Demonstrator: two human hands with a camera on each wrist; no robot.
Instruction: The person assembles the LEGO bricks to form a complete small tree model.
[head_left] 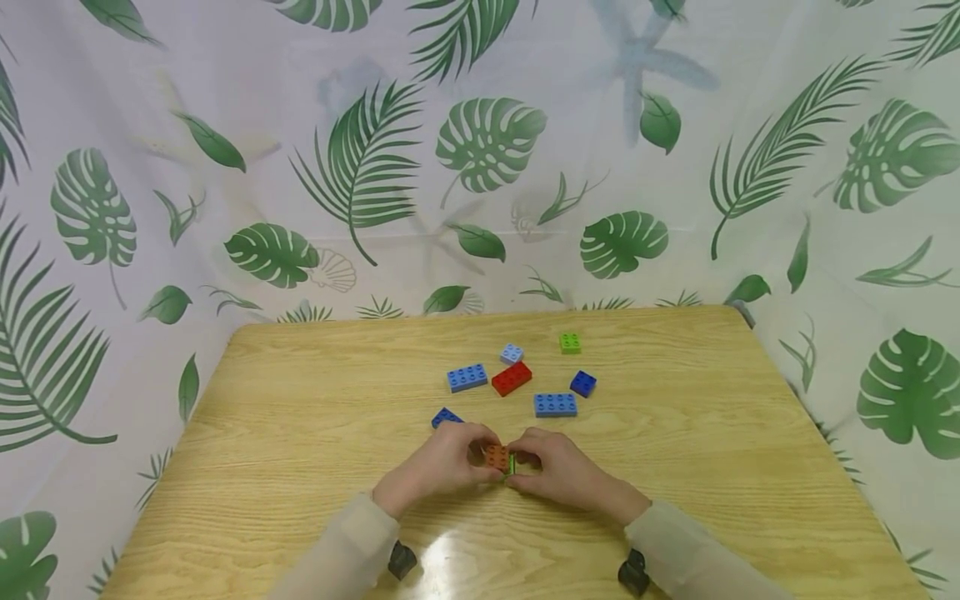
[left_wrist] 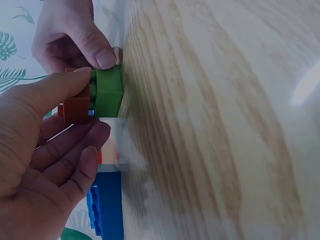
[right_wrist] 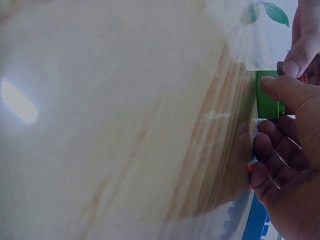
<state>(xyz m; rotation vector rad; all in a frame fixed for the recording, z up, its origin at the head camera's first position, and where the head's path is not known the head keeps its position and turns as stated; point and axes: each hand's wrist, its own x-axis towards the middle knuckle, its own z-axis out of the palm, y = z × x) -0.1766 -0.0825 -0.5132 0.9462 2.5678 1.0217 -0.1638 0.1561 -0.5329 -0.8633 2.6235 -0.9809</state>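
An orange brick [head_left: 497,457] is pinched between the thumb and fingers of my left hand [head_left: 447,458]. Beside and below it stands a green brick [head_left: 512,464] on the table, which my right hand [head_left: 564,470] grips by its sides. In the left wrist view the orange brick [left_wrist: 77,106] sits against the studs of the green brick [left_wrist: 109,91]; whether they are fully pressed together I cannot tell. The right wrist view shows my right thumb on the green brick [right_wrist: 267,102], with the left hand [right_wrist: 302,47] just beyond.
A dark blue brick [head_left: 446,417] lies just behind my left hand. Farther back on the table [head_left: 300,400] are blue bricks [head_left: 555,405], a red brick [head_left: 512,378], a small dark blue brick [head_left: 583,383], a light blue brick [head_left: 512,353] and a lime brick [head_left: 570,343].
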